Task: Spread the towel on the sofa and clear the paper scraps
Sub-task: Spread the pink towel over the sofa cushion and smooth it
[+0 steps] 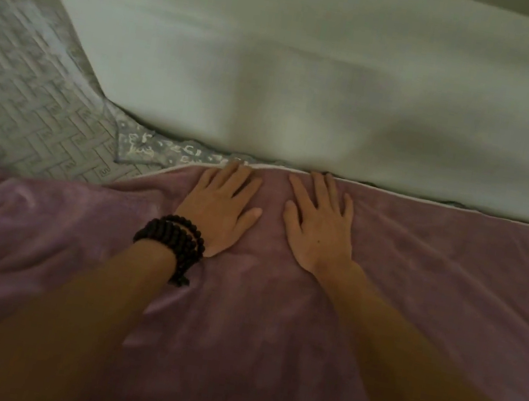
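Towel [414, 293] cut off at left, right, bottom edges; left folds blurred.

Head camera: single view, looking steeply down and forward, sitting close above the sofa [310, 79] seat.

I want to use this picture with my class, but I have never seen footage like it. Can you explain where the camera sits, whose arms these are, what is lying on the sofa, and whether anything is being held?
There is one picture, taken by a camera worn on a person's head, looking forward and down, so the two arms reaching in from below are that person's own. The left hand, with a dark bead bracelet on its wrist, and the right hand lie flat, fingers spread, on a purple towel. Nothing is gripped. The towel covers most of the seat; a grey patterned seat cover shows at the left. Behind stands the pale backrest. The towel lies rumpled at the left. No paper scraps are visible here.
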`<act>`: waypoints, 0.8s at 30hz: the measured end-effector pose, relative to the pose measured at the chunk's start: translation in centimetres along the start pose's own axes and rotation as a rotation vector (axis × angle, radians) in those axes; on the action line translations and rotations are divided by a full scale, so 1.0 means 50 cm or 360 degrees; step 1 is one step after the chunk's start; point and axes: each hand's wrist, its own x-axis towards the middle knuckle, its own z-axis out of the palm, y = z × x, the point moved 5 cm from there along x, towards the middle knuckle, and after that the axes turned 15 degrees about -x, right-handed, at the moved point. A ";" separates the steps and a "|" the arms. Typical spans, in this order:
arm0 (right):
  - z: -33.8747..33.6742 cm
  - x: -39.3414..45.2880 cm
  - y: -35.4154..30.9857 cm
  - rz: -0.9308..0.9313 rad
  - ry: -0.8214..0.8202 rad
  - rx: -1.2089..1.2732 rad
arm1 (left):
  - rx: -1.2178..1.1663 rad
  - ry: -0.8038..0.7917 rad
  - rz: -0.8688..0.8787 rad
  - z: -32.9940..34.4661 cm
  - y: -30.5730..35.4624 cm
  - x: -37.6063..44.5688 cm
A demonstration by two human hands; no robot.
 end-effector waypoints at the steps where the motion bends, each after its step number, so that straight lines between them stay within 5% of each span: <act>1: 0.004 0.000 0.000 0.0001 -0.0008 -0.0009 | -0.0009 -0.0049 -0.0005 -0.005 -0.010 -0.008; 7: 0.008 0.015 0.002 0.0103 -0.0289 -0.0166 | -0.0332 -0.0079 -0.0299 -0.120 -0.153 -0.146; 12: -0.072 0.006 -0.136 0.0673 -0.0468 0.0015 | -0.0270 0.0043 -0.0542 -0.220 -0.316 -0.277; 17: -0.181 0.028 -0.474 -0.0244 0.0154 0.0285 | -0.0201 0.0090 -0.0512 -0.239 -0.387 -0.289; 20: -0.174 0.037 -0.591 -0.0425 -0.0090 0.0370 | -0.0335 -0.0034 -0.0330 -0.241 -0.409 -0.291; 24: -0.150 0.006 -0.577 -0.0332 -0.0422 0.0297 | -0.0446 -0.0372 -0.0272 -0.241 -0.447 -0.314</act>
